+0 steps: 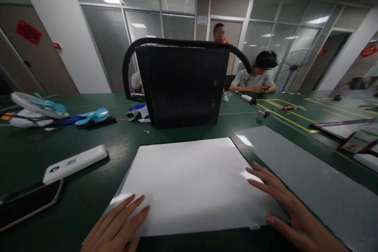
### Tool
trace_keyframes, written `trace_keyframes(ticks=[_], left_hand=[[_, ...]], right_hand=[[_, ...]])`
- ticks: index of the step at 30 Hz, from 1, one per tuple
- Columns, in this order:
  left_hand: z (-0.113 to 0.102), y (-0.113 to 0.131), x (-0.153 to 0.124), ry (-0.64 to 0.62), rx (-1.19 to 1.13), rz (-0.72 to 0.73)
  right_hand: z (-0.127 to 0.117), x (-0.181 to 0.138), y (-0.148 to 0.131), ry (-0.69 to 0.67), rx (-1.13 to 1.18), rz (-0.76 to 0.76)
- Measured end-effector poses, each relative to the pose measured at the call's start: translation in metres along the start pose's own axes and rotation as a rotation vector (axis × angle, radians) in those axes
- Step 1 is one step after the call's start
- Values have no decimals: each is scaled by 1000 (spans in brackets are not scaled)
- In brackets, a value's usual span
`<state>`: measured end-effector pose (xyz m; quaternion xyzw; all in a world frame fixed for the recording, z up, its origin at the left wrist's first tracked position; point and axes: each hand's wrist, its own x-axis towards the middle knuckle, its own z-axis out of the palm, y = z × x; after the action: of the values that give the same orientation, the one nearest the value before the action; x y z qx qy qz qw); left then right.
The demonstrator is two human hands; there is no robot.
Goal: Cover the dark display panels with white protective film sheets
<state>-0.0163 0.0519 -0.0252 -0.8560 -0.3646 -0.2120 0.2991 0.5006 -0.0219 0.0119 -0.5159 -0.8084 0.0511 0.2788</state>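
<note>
A large white sheet (189, 185) lies flat on the green tabletop in front of me, glossy along its sides as if a clear film covers it. My left hand (118, 224) rests on its near left corner, fingers stretched out. On the right edge lies my right hand (280, 201), its fingers spread and the thumb near the front edge. Neither hand grips anything. A small clear tab (254, 227) sticks out at the sheet's front edge. To the right is a long grey translucent sheet (310, 177), flat on the table.
A black bin-like box (186, 86) with a black hoop stands behind the sheet. At left lie a white power bank (75, 163), a phone (31, 204), a blue plastic piece (93, 116) and a white fan (38, 104). Across the table sits a person (255, 82); another stands behind.
</note>
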Motion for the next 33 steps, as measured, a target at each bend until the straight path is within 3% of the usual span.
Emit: trace_keyframes(ticks=[3, 11, 17, 28, 33], left_hand=[[-3, 3, 7, 16, -20, -10], [-11, 14, 27, -46, -66, -57], [-18, 16, 38, -7, -135, -24], [-20, 18, 37, -69, -147, -22], [-21, 17, 39, -96, -139, -27]], right_hand=[[6, -2, 0, 33, 39, 5], [19, 4, -1, -178, -64, 160], [26, 9, 1, -123, -52, 248], [25, 10, -5, -94, -154, 187], [25, -7, 26, 36, -236, 197]])
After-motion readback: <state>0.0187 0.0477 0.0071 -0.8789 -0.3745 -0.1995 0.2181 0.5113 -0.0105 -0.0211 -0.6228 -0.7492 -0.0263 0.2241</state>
